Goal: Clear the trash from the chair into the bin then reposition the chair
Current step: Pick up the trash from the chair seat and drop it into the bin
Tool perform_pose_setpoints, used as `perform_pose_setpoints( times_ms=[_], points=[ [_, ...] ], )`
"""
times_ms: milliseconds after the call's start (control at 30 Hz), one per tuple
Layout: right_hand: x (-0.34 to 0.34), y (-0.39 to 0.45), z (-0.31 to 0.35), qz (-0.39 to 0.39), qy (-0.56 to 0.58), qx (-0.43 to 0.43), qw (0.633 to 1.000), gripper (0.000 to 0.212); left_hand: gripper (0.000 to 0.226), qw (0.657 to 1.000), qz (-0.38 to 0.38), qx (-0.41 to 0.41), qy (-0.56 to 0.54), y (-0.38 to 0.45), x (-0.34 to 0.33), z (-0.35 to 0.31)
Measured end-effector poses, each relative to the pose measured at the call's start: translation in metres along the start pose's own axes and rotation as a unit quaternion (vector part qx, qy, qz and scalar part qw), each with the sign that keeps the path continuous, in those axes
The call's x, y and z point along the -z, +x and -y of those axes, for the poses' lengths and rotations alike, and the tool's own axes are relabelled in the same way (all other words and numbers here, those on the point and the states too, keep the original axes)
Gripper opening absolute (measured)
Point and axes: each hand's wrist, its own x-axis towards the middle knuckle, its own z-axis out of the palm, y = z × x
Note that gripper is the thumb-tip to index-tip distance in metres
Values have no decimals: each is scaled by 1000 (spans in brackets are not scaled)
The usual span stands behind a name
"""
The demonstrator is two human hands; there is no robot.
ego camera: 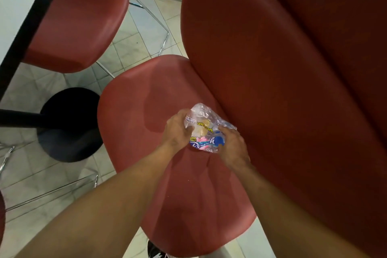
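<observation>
Crumpled plastic wrapper (pixel 206 130) on the red chair seat (pixel 146 94), gripped between left hand (pixel 178 130) and right hand (pixel 232 144)

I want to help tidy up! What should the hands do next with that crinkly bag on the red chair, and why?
Probably lift the plastic bag off the chair seat. The left hand and right hand already grip its two sides, and no bin is in view yet.

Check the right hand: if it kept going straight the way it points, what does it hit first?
The right hand points up and away, gripping the crumpled plastic wrapper. Past the wrapper, the red chair's backrest likely comes first; depth is unclear.
</observation>
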Motion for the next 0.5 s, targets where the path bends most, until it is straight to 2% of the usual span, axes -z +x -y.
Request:
perform_pose_setpoints(
  times_ms=[167,300,500],
  points=[
    [5,-23,13,-33,8,-34,999,42,30,999,-12,36,-27,-21,11,1],
    [4,-55,24,-44,22,-42,998,39,30,998,-30,49,-33,-54,28,2],
    [-4,-127,48,-45,17,0,999,34,30,996,-73,40,-35,-127,63,17]
  ],
)
